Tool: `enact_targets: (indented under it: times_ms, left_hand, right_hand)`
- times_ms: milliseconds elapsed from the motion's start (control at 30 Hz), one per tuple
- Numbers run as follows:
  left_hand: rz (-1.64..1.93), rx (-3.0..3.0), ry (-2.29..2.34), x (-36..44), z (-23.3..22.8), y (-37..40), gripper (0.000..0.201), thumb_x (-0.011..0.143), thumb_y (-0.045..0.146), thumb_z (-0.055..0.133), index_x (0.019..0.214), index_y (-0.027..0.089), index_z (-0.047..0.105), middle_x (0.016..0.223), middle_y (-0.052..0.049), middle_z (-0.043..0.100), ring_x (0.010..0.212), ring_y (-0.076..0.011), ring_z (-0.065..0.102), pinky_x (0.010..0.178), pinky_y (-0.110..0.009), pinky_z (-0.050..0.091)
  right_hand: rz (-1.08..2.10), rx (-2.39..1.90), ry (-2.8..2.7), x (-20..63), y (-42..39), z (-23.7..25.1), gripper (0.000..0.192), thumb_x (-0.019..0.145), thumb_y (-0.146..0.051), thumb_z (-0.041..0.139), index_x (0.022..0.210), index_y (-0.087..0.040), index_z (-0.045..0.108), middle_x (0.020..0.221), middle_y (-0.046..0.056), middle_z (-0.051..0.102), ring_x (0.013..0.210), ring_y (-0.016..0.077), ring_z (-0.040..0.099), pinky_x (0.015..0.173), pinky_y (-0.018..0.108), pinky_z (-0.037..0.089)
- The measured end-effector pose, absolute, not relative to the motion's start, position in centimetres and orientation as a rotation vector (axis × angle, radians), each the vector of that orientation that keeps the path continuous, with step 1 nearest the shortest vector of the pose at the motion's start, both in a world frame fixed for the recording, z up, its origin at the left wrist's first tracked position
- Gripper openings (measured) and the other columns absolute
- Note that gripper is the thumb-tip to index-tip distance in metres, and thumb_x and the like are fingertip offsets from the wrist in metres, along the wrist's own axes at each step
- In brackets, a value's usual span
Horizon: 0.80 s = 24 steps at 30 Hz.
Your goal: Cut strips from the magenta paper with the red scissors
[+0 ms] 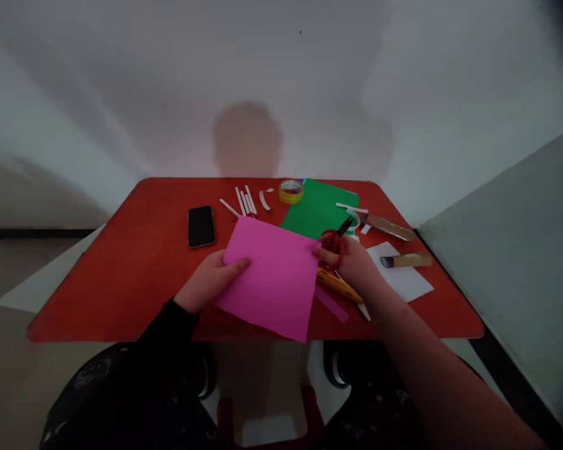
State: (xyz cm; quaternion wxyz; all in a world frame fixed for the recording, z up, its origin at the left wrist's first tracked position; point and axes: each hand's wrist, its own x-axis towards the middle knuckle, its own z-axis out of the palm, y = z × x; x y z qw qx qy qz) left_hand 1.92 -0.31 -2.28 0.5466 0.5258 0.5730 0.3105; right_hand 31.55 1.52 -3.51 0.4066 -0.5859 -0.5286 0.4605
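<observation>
A sheet of bright pink paper [272, 275] is held up above the near part of the table. My left hand [211, 281] is closed on its left edge, the thumb lying on top. At the upper right corner of the sheet, my right hand [349, 259] has its thumb and finger at the paper. That same hand grips red-handled scissors [340, 234], whose dark blades point up and away to the right. Below the right hand lie a yellow cutter [340, 286] and a narrow pink paper strip [331, 304], both partly hidden by the sheet or hand.
On the red table [136, 269] lie a phone [201, 226], several rolled white paper sticks [244, 201], a tape roll [291, 191] and green sheets [316, 206]. Two brush-like tools, one a flat brush [406, 260], rest at the right near white paper [415, 284]. A wall [178, 94] stands behind.
</observation>
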Motion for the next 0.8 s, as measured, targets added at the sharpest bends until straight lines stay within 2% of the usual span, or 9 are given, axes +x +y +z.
enact_targets:
  times_ms: [167,300,367,467,567,667,800]
  left_hand:
    - [0.779,1.251,1.421,1.6,-2.1,-0.2,0.046,0.077,0.055,0.072,0.099,0.015,0.075,0.100,-0.012,0.078,0.085,-0.0304,0.071,0.067,-0.033,0.053]
    - [0.890,1.210,1.466,1.7,-3.1,-0.3,0.051,0.081,0.059,0.067,0.103,0.014,0.073,0.105,-0.012,0.077,0.089,-0.0292,0.070,0.072,-0.033,0.054]
    - [0.961,1.195,1.478,2.0,-3.9,-0.4,0.052,0.084,0.060,0.063,0.108,0.015,0.072,0.110,-0.011,0.076,0.093,-0.0278,0.070,0.076,-0.033,0.054]
    - [1.004,1.198,1.451,2.7,-4.6,-0.6,0.051,0.087,0.058,0.060,0.115,0.017,0.070,0.114,-0.009,0.075,0.098,-0.0262,0.069,0.082,-0.033,0.053]
    - [1.014,1.198,1.453,3.2,-4.7,-0.8,0.050,0.088,0.057,0.059,0.115,0.016,0.069,0.116,-0.010,0.074,0.101,-0.0262,0.068,0.086,-0.034,0.052]
    - [1.039,1.190,1.480,3.3,-4.7,-0.8,0.049,0.090,0.055,0.059,0.117,0.017,0.068,0.120,-0.011,0.073,0.107,-0.0271,0.066,0.092,-0.036,0.050]
    - [1.029,1.188,1.475,3.4,-4.8,-0.7,0.053,0.089,0.057,0.059,0.122,0.016,0.067,0.123,-0.012,0.071,0.111,-0.0287,0.065,0.094,-0.037,0.050]
  right_hand:
    - [1.295,-1.458,-1.473,33.1,2.0,-2.8,0.033,0.069,-0.037,0.080,0.094,-0.022,0.065,0.083,0.004,0.070,0.069,0.0211,0.063,0.060,0.033,0.047]
    - [0.891,-1.643,-1.591,33.7,1.9,-2.7,0.027,0.069,-0.040,0.081,0.085,-0.023,0.068,0.083,0.004,0.071,0.074,0.0227,0.062,0.064,0.034,0.045]
    - [0.797,-1.677,-1.675,33.6,1.7,-3.0,0.024,0.073,-0.044,0.078,0.081,-0.023,0.069,0.077,0.003,0.069,0.071,0.0216,0.060,0.063,0.034,0.043]
    - [0.928,-1.636,-1.740,32.5,1.2,-3.1,0.027,0.079,-0.048,0.072,0.076,-0.022,0.068,0.069,0.002,0.066,0.064,0.0197,0.057,0.059,0.032,0.041]
    - [1.099,-1.529,-1.703,30.8,0.7,-3.0,0.023,0.076,-0.043,0.076,0.074,-0.021,0.069,0.072,0.002,0.069,0.068,0.0203,0.059,0.060,0.031,0.042]
    - [1.246,-1.458,-1.567,29.7,0.4,-2.9,0.020,0.070,-0.033,0.079,0.085,-0.022,0.071,0.078,0.003,0.071,0.069,0.0207,0.062,0.060,0.031,0.045]
    - [1.329,-1.374,-1.491,29.9,0.6,-3.2,0.024,0.072,-0.023,0.074,0.096,-0.024,0.070,0.087,0.005,0.074,0.073,0.0213,0.065,0.064,0.033,0.049]
